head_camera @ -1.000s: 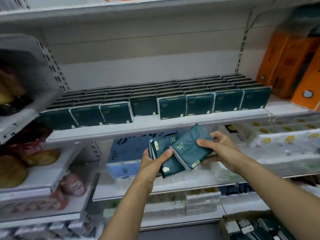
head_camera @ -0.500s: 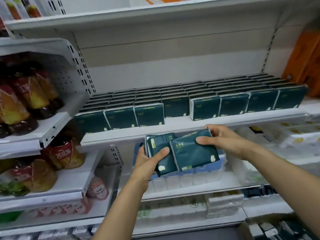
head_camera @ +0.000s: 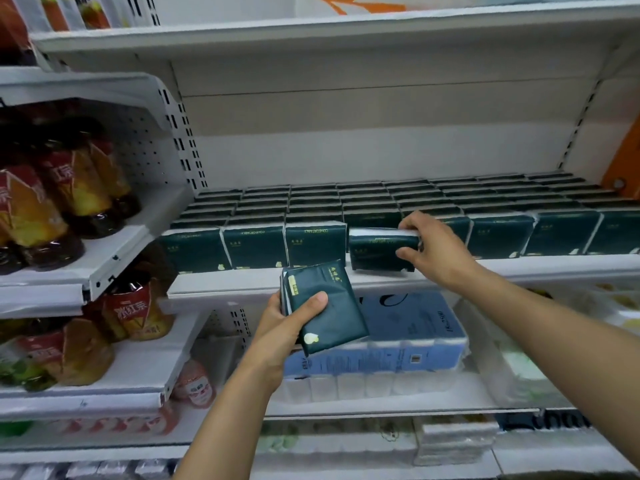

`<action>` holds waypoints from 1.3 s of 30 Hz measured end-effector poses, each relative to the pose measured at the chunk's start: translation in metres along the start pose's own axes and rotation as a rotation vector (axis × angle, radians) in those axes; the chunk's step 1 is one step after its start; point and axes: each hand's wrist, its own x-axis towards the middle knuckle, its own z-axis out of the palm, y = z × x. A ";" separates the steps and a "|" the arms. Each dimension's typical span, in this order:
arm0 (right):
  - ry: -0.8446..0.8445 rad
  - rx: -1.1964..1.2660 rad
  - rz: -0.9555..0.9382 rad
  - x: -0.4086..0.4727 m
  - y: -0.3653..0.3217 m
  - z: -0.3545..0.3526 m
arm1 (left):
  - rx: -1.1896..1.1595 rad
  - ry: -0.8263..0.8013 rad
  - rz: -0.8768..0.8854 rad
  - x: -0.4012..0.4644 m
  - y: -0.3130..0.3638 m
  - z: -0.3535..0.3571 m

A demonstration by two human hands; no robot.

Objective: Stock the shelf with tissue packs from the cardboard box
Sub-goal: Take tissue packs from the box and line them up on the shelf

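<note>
Mostly stocked: white metal shelf (head_camera: pixel 270 284) carrying rows of dark green plastic-wrapped tissue packs (head_camera: pixel 398 199), several deep, upright, nearly full across its width. One gap in the front row, just right of the third front pack, being filled now. Judged well along; a small stack still to place, and perhaps more in the cardboard box, which sits out of view.

Below, large blue-and-white wrapped bundle of tissue rolls (head_camera: pixel 408 334) on the lower shelf, directly behind the waiting stack. To the left, separate white shelving with red-and-yellow labelled drink bottles (head_camera: pixel 65 188). Far right, orange carton edge (head_camera: pixel 627 157). Nothing blocking the gap; neighbouring packs stand close on both sides, so a snug fit seems likely.

Right hand (head_camera: pixel 436 251) clasping one dark green tissue pack (head_camera: pixel 381 249) by its right end, pack upright at the shelf's front edge, going into the gap. Left hand (head_camera: pixel 287 327) gripping a tilted stack of dark green packs (head_camera: pixel 325 303) below the shelf lip, thumb across the top face.
</note>
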 end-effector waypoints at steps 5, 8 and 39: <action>0.082 -0.389 -0.143 0.013 0.006 0.013 | -0.024 0.011 0.014 0.009 0.004 0.000; 0.089 -0.490 -0.200 0.019 0.009 0.017 | -0.026 0.014 0.012 0.013 0.005 0.002; 0.058 -0.694 -0.517 0.064 0.028 0.048 | -0.021 0.050 0.026 0.023 0.011 0.004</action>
